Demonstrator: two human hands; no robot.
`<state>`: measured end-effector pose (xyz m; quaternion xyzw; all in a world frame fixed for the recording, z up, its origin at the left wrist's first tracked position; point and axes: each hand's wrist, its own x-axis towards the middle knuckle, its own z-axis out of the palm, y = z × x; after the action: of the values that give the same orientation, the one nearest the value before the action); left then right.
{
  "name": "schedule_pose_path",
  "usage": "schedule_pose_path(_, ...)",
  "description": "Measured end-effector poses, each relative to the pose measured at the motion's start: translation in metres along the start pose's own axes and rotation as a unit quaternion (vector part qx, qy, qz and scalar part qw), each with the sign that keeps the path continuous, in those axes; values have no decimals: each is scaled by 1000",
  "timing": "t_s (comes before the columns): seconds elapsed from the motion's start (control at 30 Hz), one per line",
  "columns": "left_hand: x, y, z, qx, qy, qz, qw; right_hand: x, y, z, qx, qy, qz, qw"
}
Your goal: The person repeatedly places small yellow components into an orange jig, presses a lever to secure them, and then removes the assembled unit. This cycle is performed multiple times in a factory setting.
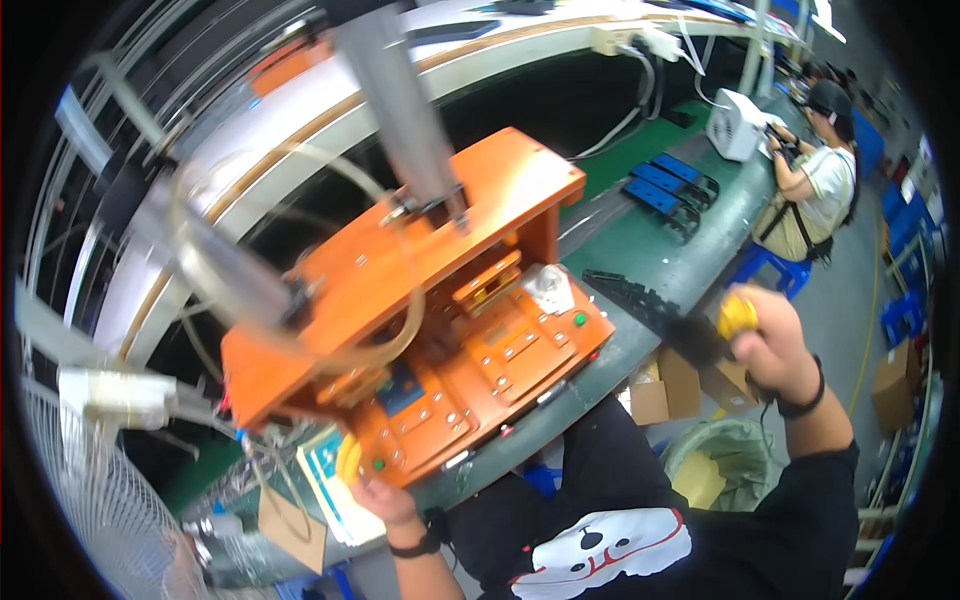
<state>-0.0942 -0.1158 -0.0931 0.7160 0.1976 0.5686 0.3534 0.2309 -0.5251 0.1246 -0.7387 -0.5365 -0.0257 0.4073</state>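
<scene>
- The left hand (385, 498) is at the front left corner of the orange fixture (355, 262), its yellow-covered fingers (347, 460) beside a green button (378, 464); I cannot tell whether it presses or grips anything.
- The right hand (778, 343), curled and with yellow finger covers (738, 314), is raised to the fixture's right, next to a blurred black part (692, 338); I cannot tell whether it grips that part.
- The orange fixture stands on the green table (650, 255), below 2 grey cylinders (395, 105).
- Farther along the table lie 3 blue-and-black pieces (672, 180), near a white device (734, 126).
- Another person (822, 185) sits on a blue stool (780, 272).
</scene>
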Motion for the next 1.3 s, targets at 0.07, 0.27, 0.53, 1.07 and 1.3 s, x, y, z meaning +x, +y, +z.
schedule_pose_path(0.07,9,13,3,55,-29,19,998,-7,-27,23,60,-7,-93,994)
schedule_pose_path(0.27,16,24,1,10,-45,16,999,50,-87,157,150,-151,-353,911)
schedule_pose_path(0.53,1,33,-25,9,9,-35,999,120,-70,286,-8,-161,-361,919)
schedule_pose_path(1.07,-77,-11,-138,331,-275,-36,902,127,-80,291,-135,-194,-248,939)
schedule_pose_path(1.3,-63,10,-153,256,-46,-207,943,73,-140,311,24,-164,-285,944)
